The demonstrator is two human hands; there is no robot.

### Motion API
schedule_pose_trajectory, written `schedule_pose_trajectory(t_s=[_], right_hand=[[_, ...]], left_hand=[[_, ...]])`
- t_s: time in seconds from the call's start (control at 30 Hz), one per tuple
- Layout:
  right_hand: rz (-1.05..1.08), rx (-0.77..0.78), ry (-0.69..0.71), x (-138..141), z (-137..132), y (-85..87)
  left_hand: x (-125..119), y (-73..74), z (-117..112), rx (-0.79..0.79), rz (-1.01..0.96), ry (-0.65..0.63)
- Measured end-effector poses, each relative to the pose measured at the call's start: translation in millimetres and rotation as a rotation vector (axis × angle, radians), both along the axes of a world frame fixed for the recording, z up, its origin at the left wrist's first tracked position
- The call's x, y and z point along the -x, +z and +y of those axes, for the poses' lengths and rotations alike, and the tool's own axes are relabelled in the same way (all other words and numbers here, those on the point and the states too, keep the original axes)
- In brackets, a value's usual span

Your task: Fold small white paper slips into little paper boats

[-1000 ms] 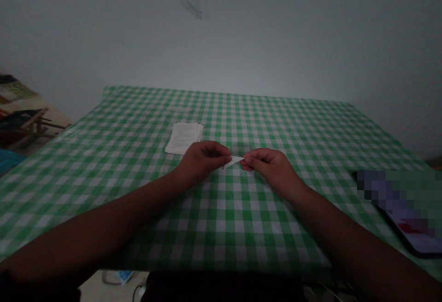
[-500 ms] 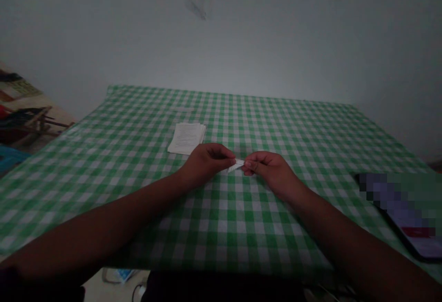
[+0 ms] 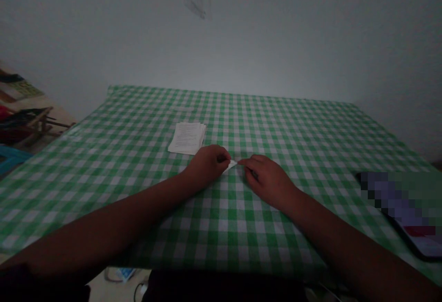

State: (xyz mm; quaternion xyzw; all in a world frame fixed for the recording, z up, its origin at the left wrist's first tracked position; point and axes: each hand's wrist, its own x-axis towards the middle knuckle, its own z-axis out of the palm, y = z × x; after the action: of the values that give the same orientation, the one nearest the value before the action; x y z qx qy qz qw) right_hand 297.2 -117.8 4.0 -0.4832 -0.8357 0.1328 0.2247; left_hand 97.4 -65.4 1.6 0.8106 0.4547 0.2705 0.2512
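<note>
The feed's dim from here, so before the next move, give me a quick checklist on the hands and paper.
1. Left hand pinching the small white paper piece: ok.
2. Right hand gripping that piece: cannot tell, fingertips are at its tip.
3. Stack of printed sheets out from under the hands, on the green gingham tablecloth: ok.
4. Phone away from the hands: ok.
5. Light enough for fine detail: not ok, hands are dark.

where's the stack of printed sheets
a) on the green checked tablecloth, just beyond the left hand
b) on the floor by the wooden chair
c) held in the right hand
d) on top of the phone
a, the stack of printed sheets lies flat on the green checked tablecloth, just beyond the left hand.
</note>
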Motion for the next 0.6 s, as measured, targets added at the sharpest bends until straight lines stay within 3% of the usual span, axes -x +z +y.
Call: schedule_pose_trajectory(t_s=[0.2,0.6], right_hand=[[-0.325,-0.008,0.071,5.2,-5.9,3.1],[-0.469,0.034,-0.014,12.4,-6.2,7.0]], left_hand=[[2.4,-5.0,5.9,-0.068,0.098,-0.057],[7.9,0.2,12.8,-0.06,0.226,-0.194]])
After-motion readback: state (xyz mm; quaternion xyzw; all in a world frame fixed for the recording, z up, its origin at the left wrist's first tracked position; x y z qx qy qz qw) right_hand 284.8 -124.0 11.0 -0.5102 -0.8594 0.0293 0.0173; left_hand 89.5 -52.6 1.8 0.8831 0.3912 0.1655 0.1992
